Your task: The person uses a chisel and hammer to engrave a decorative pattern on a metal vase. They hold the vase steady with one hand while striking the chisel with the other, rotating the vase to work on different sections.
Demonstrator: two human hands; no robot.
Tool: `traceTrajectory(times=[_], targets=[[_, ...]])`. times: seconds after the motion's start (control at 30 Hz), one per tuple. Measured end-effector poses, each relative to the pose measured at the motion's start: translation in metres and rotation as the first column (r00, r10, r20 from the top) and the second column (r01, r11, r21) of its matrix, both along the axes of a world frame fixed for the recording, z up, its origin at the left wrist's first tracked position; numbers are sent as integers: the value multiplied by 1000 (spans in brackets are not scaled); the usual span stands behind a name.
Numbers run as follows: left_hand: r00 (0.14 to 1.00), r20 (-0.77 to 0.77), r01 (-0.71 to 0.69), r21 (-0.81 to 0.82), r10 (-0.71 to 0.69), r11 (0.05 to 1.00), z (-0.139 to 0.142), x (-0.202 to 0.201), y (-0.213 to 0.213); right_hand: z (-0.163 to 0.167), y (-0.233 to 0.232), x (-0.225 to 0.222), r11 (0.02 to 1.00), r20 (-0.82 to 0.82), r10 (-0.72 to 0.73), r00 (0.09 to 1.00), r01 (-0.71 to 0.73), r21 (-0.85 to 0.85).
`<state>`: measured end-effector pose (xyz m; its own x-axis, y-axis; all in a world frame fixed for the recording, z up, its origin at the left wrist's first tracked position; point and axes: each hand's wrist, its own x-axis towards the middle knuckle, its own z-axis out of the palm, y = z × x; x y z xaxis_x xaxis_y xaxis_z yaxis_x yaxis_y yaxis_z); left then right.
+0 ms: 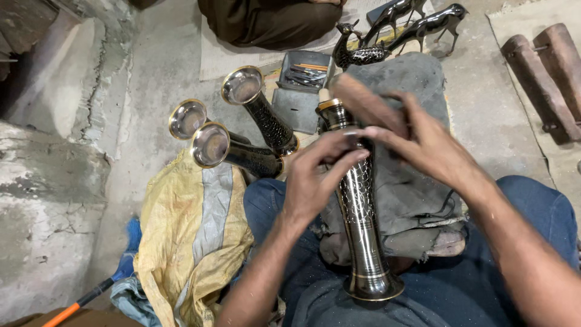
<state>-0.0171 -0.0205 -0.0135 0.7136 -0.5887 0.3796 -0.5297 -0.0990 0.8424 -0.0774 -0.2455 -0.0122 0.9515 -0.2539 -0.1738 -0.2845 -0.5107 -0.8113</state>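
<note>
Tall black engraved metal vase (361,230) lying across a seated person's lap.
Left hand (315,178) fingers pinch its upper stem; right hand (423,142) grips a brown wooden block (363,103) above.

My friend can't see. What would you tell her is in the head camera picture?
A person's left hand and right hand hold a tall, dark engraved metal vase lying across their lap on a grey cloth. Three similar dark metal vases lie on the concrete floor beside a yellow sack, with dark metal deer figurines beyond.
</note>
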Motion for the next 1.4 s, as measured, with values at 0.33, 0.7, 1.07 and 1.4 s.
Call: traceTrajectory(times=[0.33,0.7,1.07,1.4], targets=[[866,207,380,317,-455,869,28,46,-17,-2,-8,-89,851,398,-168,902,337,-403],[768,73,450,645,-637,617,54,35,-34,-48,-5,-114,782,603,-267,752,534,-321],[910,176,298,347,-374,889,24,30,-13,-2,-22,-93,720,488,-64,870,379,-582],[991,34,-130,121,127,984,13,-3,-3,84,-36,-32,507,210,289,934,37,-861]])
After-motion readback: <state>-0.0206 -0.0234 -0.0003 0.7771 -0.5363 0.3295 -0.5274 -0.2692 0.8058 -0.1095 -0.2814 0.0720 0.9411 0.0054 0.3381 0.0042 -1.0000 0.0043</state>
